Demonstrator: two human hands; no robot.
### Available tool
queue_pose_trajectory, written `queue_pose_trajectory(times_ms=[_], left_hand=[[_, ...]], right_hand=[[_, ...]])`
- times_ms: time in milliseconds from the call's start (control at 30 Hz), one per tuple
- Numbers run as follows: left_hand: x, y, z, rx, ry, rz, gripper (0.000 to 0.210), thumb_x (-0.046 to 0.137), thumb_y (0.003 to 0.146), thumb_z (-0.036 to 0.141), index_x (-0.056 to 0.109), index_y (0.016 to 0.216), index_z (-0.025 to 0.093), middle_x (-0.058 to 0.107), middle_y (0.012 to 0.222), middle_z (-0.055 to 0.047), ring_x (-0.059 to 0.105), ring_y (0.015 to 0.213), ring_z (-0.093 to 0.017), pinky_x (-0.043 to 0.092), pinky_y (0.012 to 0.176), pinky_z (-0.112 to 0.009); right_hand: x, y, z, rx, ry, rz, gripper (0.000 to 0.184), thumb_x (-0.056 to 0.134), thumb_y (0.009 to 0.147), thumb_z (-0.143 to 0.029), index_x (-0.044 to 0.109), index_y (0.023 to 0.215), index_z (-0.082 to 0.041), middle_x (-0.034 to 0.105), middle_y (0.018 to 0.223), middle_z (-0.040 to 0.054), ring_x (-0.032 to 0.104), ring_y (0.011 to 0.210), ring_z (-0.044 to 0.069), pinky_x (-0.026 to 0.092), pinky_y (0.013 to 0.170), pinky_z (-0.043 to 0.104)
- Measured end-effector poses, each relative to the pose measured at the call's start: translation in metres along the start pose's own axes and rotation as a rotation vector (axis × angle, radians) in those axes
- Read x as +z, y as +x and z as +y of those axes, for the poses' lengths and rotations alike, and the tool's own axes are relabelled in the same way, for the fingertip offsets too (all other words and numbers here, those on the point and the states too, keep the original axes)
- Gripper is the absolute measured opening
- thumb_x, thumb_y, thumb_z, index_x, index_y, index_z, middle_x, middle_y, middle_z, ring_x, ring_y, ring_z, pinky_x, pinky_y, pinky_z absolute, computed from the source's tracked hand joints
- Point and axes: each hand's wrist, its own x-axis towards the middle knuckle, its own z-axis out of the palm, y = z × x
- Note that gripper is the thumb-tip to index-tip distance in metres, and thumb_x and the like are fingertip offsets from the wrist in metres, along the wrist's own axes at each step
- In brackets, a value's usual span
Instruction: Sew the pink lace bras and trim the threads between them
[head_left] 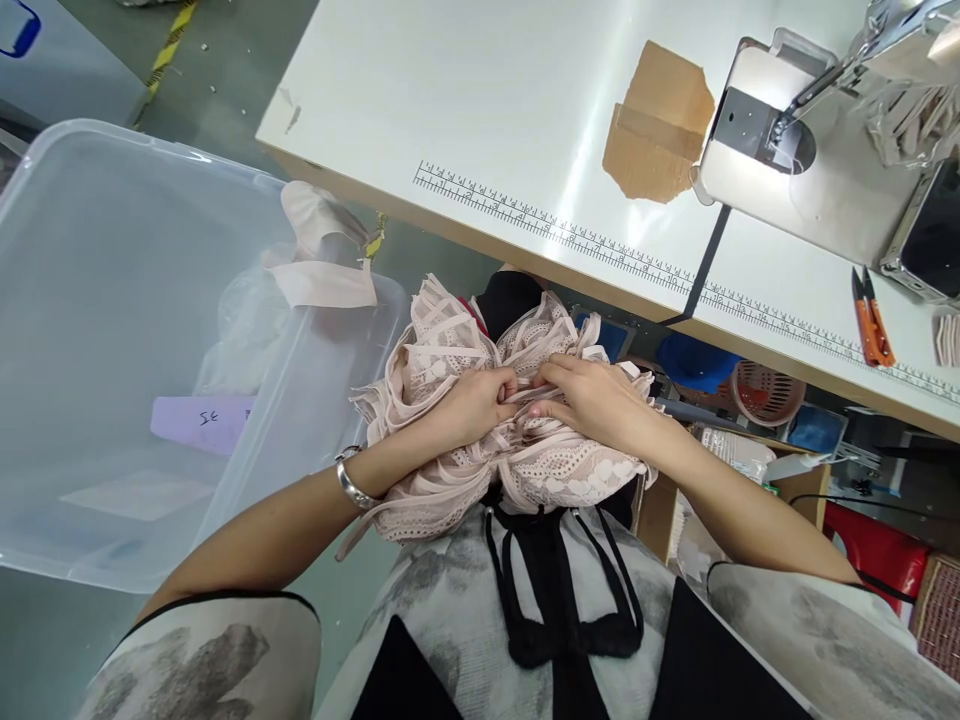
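A thick bundle of pale pink lace bras (574, 475) rests on the person's lap, cups layered over one another and straps sticking out at the sides. Near the bundle's centre, my left hand (480, 405) is closed with thumb and fingers pinched on the fabric. My right hand (589, 395) curls over the other half, its thumb and fingers gripping the lace close to the left fingertips. The two hands are slightly apart. Folds of lace hide what lies directly under the fingers.
A clear plastic bin (247, 500) stands left, with pale fabric pieces (322, 285) over its rim and a purple card (202, 422) inside. Ahead is a white table (465, 90) with a printed ruler, cardboard (660, 120), orange snips (872, 325) and a sewing machine (757, 110). Baskets (765, 390) sit below.
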Motion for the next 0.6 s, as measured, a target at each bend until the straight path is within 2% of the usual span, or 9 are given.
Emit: queue_pose_trajectory(times_ms=[100, 267, 367, 500, 600], left_hand=[[0.001, 0.0, 0.001, -0.012, -0.044, 0.028, 0.01, 0.061, 0.071, 0.018, 0.05, 0.071, 0.019, 0.05, 0.06, 0.006, 0.048, 0.06, -0.013, 0.033, 0.058, -0.023], [-0.004, -0.003, 0.002, -0.04, -0.128, -0.016, 0.008, 0.06, 0.071, 0.022, 0.053, 0.068, 0.019, 0.047, 0.055, 0.006, 0.044, 0.055, -0.012, 0.032, 0.055, -0.022], [-0.007, -0.004, 0.0, -0.07, -0.187, -0.052, 0.007, 0.06, 0.071, 0.023, 0.056, 0.068, 0.018, 0.05, 0.055, 0.005, 0.044, 0.055, -0.011, 0.032, 0.054, -0.022], [-0.004, -0.001, -0.004, -0.124, -0.39, -0.033, 0.013, 0.065, 0.067, 0.026, 0.058, 0.065, 0.016, 0.056, 0.059, 0.003, 0.048, 0.057, -0.011, 0.036, 0.056, -0.022], [-0.001, 0.003, -0.004, -0.171, -0.583, 0.014, 0.026, 0.075, 0.059, 0.033, 0.056, 0.061, 0.015, 0.054, 0.055, 0.004, 0.047, 0.055, -0.009, 0.035, 0.053, -0.021]], right_hand=[[0.004, 0.002, 0.0, 0.014, 0.034, 0.046, 0.022, 0.049, 0.095, -0.031, 0.065, 0.092, -0.017, 0.058, 0.088, 0.0055, 0.054, 0.075, 0.017, 0.028, 0.059, 0.027], [0.01, 0.0, 0.003, 0.039, 0.18, 0.206, 0.006, 0.056, 0.087, -0.018, 0.061, 0.086, -0.015, 0.054, 0.085, 0.0044, 0.052, 0.074, 0.016, 0.034, 0.062, 0.026], [0.011, -0.002, 0.004, 0.065, 0.262, 0.272, 0.005, 0.06, 0.086, -0.018, 0.062, 0.082, -0.015, 0.056, 0.083, 0.0036, 0.053, 0.076, 0.016, 0.037, 0.066, 0.026], [0.007, -0.003, 0.003, 0.112, 0.268, 0.181, 0.02, 0.056, 0.091, -0.031, 0.068, 0.083, -0.017, 0.06, 0.079, 0.0029, 0.054, 0.071, 0.015, 0.034, 0.063, 0.027], [0.004, -0.001, 0.002, 0.121, 0.305, 0.142, 0.016, 0.059, 0.089, -0.029, 0.068, 0.083, -0.018, 0.065, 0.082, 0.0017, 0.057, 0.074, 0.015, 0.035, 0.064, 0.027]])
